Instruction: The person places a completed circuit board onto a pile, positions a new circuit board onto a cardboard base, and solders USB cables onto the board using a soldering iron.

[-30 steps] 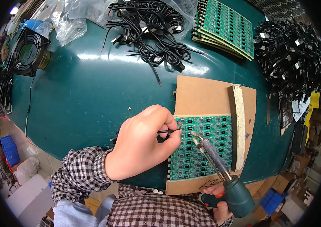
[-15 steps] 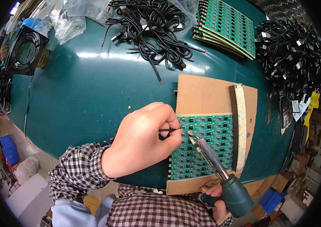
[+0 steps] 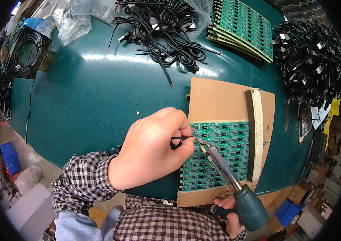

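Observation:
My left hand (image 3: 154, 146) pinches a thin black cable (image 3: 181, 137) at the left edge of a green circuit board panel (image 3: 218, 160). The cable's end lies at the board's edge, partly hidden by my fingertips. With my right hand (image 3: 230, 219) I grip the dark green handle of a soldering iron (image 3: 228, 170). Its tip meets the board close by the cable end; whether it touches the wire I cannot tell. Under the panel lies a brown cardboard sheet (image 3: 218, 98), and a pale, dark-sided bar (image 3: 254, 136) runs along the panel's right side.
Black cables (image 3: 162, 32) are heaped at the far middle, with a bigger pile (image 3: 311, 64) at the far right. Stacked circuit panels (image 3: 244, 28) stand between them. At the far left are a black fan (image 3: 28, 54) and clear plastic bags (image 3: 72, 26).
The soldering iron's tip has shifted slightly left, closer to the cable end. My left hand keeps its pinch on the cable almost in place.

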`<state>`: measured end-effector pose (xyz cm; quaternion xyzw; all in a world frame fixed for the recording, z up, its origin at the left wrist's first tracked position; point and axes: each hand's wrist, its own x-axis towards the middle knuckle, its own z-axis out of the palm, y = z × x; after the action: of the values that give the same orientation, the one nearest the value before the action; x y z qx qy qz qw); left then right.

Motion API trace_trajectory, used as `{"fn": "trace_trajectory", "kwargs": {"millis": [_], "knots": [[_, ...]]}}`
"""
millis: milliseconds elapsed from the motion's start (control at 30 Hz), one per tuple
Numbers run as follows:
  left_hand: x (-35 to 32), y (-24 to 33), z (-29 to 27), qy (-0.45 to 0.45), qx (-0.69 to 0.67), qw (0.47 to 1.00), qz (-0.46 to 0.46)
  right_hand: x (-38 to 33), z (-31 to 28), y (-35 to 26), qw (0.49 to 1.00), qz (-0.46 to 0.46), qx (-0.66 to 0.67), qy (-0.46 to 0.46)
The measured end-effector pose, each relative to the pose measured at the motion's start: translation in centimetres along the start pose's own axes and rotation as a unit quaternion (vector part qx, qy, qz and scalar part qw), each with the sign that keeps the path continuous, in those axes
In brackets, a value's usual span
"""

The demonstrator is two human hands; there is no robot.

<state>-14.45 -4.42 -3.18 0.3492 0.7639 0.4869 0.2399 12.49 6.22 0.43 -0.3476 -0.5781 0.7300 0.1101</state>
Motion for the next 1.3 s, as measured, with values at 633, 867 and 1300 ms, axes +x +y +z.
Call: {"fn": "trace_trajectory", "kwargs": {"millis": [633,867,1300], "knots": [[0.1,0.5,-0.1,0.019,0.013,1.000,0.009,1.0,-0.8,1.5,0.983,-0.139,0.109,-0.050],[0.8,1.5,-5.7,0.171,0.204,0.958,0.107,2.0,0.8,-1.3,0.982,-0.099,0.129,0.098],[5.1,-1.0,-8.5,0.280,0.284,0.882,0.252,2.0,0.1,-1.6,0.978,-0.126,0.113,0.123]]}}
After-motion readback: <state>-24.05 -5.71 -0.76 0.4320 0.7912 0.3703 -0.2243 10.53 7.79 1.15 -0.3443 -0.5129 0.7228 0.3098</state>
